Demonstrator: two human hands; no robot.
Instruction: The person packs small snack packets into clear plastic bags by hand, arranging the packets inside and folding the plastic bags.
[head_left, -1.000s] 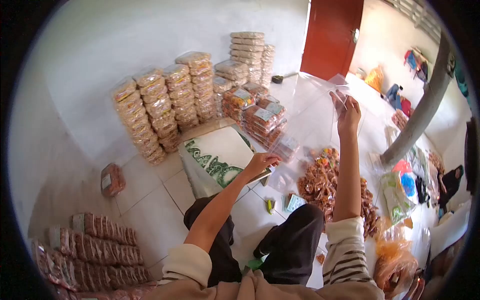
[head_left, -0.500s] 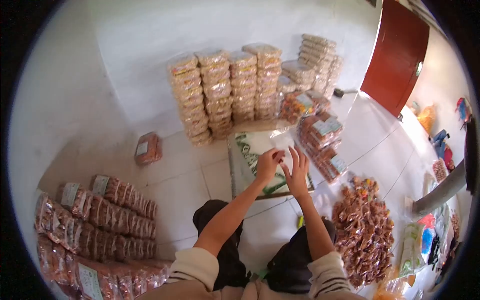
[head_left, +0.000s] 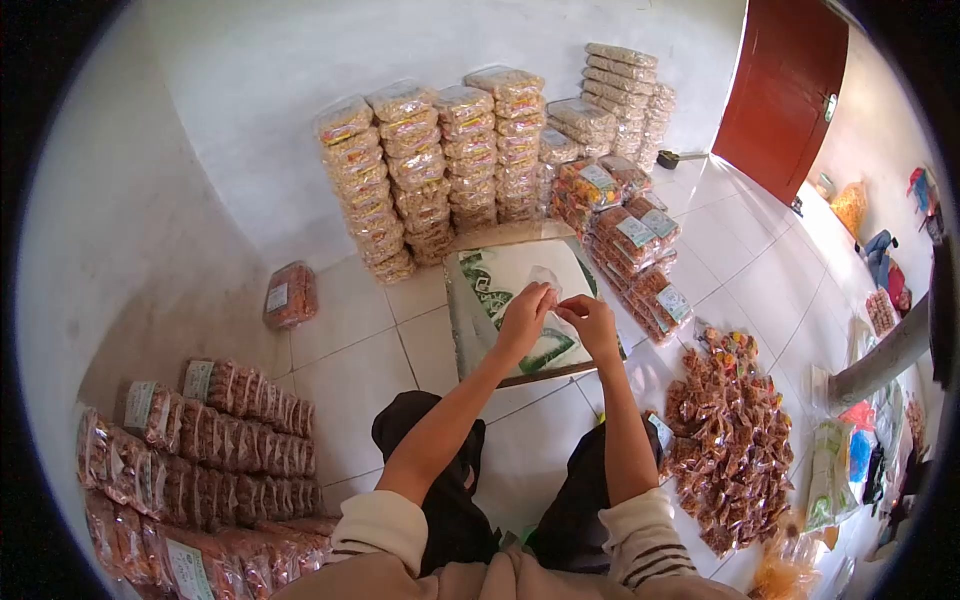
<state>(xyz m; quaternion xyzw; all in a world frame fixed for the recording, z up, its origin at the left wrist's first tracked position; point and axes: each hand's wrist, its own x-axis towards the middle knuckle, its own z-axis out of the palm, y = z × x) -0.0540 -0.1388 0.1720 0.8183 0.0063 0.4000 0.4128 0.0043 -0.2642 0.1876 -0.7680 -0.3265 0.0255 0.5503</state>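
Both hands have drawn together: a second ago the right was raised well away from the left, and now right hand (head_left: 591,321) and left hand (head_left: 526,320) meet over the low surface (head_left: 512,262) with its green-and-white cover. From my remote seat I see clear plastic film (head_left: 541,273) just beyond the left fingertips. The left fingers look pinched on it; the right ones are bunched narrow beside it, and whether they grip an edge I cannot tell. I make out no contents in the film, so I judge this piece to be at an early stage. Plenty looks finished: tall stacks of pale bagged packs (head_left: 417,152) beyond the fingers, labelled packs (head_left: 634,233) beyond and to their right, rows of brown packs (head_left: 222,462) well to their near left. Left over, as I read it, is the loose heap of small wrapped packets (head_left: 728,435) on the floor, right of the fingers.
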